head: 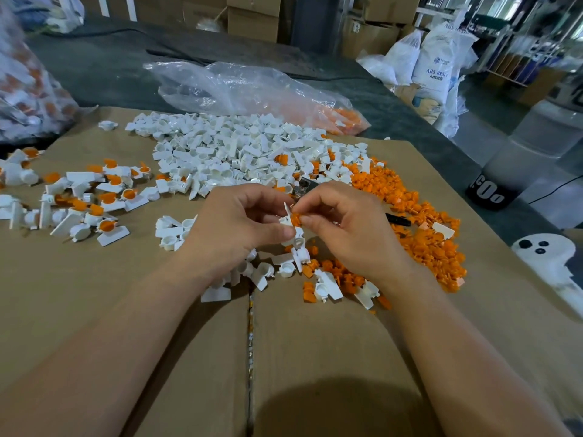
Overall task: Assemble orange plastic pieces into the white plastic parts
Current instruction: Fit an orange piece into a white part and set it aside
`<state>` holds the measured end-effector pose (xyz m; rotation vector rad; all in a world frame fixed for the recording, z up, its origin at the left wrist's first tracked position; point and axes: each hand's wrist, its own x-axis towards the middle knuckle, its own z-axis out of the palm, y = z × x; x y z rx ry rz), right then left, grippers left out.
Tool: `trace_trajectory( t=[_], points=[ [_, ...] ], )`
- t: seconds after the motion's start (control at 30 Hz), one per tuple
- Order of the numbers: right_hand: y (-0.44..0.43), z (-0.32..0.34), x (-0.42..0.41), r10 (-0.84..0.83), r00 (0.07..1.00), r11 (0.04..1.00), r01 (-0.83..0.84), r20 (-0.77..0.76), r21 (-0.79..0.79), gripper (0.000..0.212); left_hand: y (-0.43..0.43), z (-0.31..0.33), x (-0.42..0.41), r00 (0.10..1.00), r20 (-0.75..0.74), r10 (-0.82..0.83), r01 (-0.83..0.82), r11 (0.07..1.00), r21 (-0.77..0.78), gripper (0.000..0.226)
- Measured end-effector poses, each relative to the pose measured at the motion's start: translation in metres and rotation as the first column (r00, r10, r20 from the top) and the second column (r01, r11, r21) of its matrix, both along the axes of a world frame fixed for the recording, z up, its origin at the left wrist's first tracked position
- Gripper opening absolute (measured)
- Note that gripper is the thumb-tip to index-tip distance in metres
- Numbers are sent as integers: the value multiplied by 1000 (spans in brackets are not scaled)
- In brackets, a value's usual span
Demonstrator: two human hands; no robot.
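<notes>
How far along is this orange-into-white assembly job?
Early. Done: a small assembled batch lies at left. In hand: the left hand holds a white part, the right hand pinches an orange piece at it. Left: the large white pile and orange pile.

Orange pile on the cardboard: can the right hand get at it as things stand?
Probably yes. The orange pile lies uncovered beside the right hand, nothing between. That hand now pinches an orange piece at the white part in the left hand, so it is busy.
</notes>
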<state>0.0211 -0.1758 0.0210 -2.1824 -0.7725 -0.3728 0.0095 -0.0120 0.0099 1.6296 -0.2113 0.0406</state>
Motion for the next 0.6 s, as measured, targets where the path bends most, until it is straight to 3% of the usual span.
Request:
trace_trajectory(
  t=[0.2,0.33,0.5,0.6],
  points=[
    [2,-2,-1,24,999,1000,-24,22,13,7,0,1,-1,1000,4,6,-6,1000,19,30],
    [1,-2,-1,39,996,996,-33,-75,82,11,2,0,-1,999,20,26,-27,999,17,32],
    [4,-2,-4,56,990,985,-34,-131,167,31,3,-1,-4,998,50,28,-27,1000,-6,32],
    [5,-3,-4,45,990,978,-17,-133,208,23,3,0,-4,998,51,23,-22,1000,-20,31]
  ],
)
